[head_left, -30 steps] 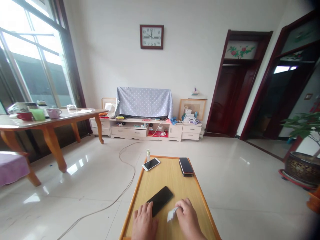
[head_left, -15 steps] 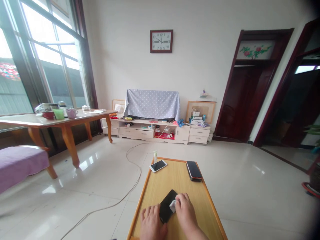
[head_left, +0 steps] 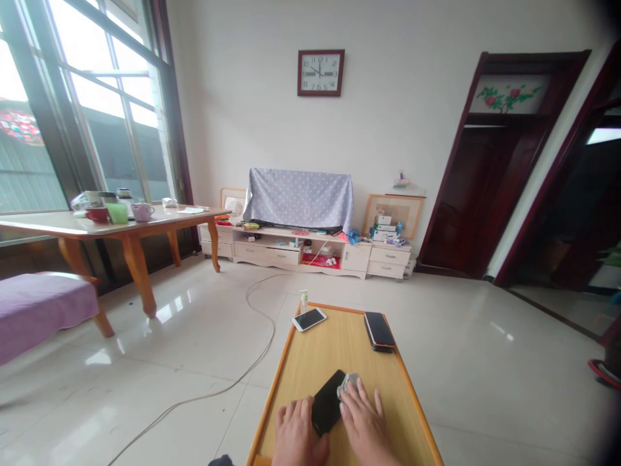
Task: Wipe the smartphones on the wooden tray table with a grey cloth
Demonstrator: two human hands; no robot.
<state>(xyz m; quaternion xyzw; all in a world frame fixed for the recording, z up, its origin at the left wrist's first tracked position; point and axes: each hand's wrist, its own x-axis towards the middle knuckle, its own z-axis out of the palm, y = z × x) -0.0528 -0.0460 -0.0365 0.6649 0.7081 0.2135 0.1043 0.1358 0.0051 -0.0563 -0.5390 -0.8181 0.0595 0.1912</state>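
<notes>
A black smartphone (head_left: 328, 402) lies tilted on the narrow wooden table (head_left: 334, 343). My left hand (head_left: 297, 430) holds it from the lower left, fingers bent along its edge and thumb at its bottom end. At the phone's upper right, a crumpled grey cloth (head_left: 348, 383) lies under the fingertips of my right hand (head_left: 363, 417). That hand is flat with its fingers spread, pressing on the cloth rather than pinching it. Toward the far end are a white phone (head_left: 309, 319) at the left edge and a stack of dark phones (head_left: 379, 332) at the right.
A small pump bottle (head_left: 304, 301) stands by the table's far left corner. A cable (head_left: 233, 386) runs over the tiled floor on the left. Farther off are a dining table (head_left: 169, 220) with cups and a low white cabinet (head_left: 269, 254) beneath a draped cloth.
My right hand has gone from pinching the cloth to lying spread over it. The cloth has shifted up and right, toward the phone's upper corner. My left hand stays at the phone.
</notes>
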